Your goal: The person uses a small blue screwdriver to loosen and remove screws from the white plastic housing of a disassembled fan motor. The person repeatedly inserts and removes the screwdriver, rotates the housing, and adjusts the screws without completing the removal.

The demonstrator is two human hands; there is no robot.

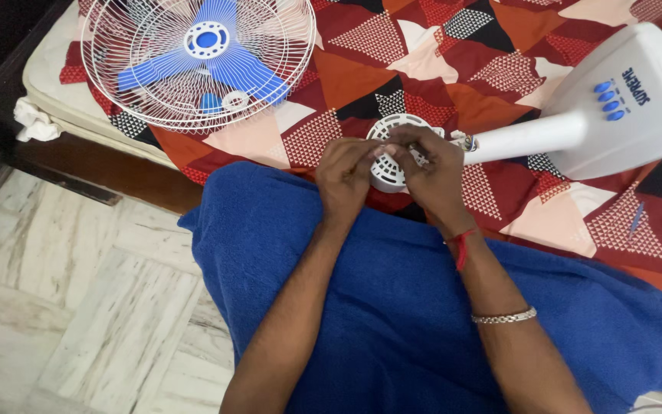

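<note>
We are in a home, in a bedroom by the look of it: a bed with a dark wooden frame and a mattress under a patchwork bedsheet of red, orange and black triangles, a marble floor beside it, and a household fan base lying on the sheet.

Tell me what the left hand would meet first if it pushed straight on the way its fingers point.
Probably the white motor housing, which the left hand already touches alongside the right hand; depth is unclear.
</note>
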